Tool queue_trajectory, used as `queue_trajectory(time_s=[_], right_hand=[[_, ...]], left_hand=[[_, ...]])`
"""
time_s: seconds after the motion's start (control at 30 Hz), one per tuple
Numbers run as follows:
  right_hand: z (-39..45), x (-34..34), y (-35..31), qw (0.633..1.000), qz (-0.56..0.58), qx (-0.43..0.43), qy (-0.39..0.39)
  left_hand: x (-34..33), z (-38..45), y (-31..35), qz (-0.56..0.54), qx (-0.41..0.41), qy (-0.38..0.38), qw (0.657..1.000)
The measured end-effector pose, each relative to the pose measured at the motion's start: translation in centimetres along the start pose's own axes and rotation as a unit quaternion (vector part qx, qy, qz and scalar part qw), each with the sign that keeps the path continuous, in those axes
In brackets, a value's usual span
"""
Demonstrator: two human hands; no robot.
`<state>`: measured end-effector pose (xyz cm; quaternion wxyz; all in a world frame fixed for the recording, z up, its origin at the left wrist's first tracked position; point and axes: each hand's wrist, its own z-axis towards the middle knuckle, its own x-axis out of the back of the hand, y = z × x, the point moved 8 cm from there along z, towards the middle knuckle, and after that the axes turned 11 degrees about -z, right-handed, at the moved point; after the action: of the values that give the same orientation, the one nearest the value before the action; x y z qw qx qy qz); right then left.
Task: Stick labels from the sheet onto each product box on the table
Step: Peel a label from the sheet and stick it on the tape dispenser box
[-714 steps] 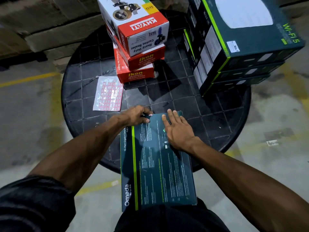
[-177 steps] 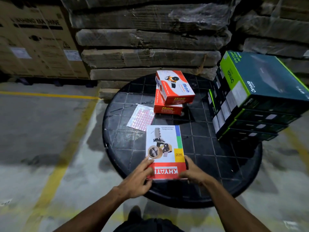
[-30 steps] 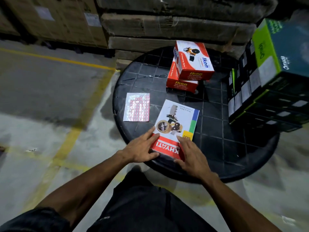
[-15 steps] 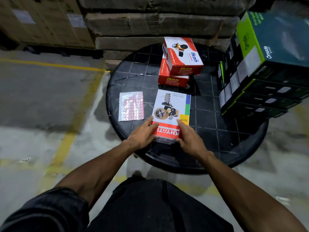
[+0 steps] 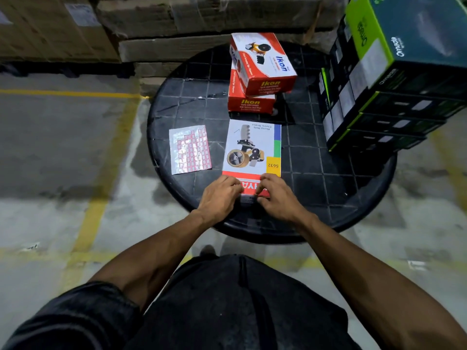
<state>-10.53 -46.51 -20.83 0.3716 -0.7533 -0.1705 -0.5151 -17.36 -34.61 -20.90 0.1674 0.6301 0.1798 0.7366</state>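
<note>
The Khyati carton-sealer box (image 5: 251, 150) lies flat at the near edge of the round black bench (image 5: 353, 178), the label sheet (image 5: 190, 149) just left of it; the left hand (image 5: 219, 198) and right hand (image 5: 276, 195) rest curled on its red near end, whether pinching anything I cannot tell; behind it two glossy red Ikon boxes (image 5: 257, 79) stack; at right, dark green Omada boxes (image 5: 389, 82) pile; grey concrete floor (image 5: 63, 147) with yellow lines; cardboard cartons (image 5: 50, 26) behind.

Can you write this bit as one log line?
step: labelling Khyati box | left hand, right hand: on its near edge | label sheet: beside it
</note>
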Motion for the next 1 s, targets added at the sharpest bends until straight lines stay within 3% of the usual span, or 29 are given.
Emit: queue_trajectory(time_s=[0.27,0.63,1.0], right_hand=[[0.3,-0.1,-0.5,0.999,-0.044,-0.009,0.002],[0.8,-0.4,-1.4,0.998,-0.067,0.011,0.007],[0.7,-0.7,-1.3,0.998,-0.054,0.009,-0.008]], left_hand=[[0.0,-0.3,0.7,0.036,-0.014,0.001,0.999],[-0.7,-0.5,0.1,-0.03,0.084,0.011,0.996],[-1.1,-0.9,0.1,-0.036,0.116,0.001,0.993]])
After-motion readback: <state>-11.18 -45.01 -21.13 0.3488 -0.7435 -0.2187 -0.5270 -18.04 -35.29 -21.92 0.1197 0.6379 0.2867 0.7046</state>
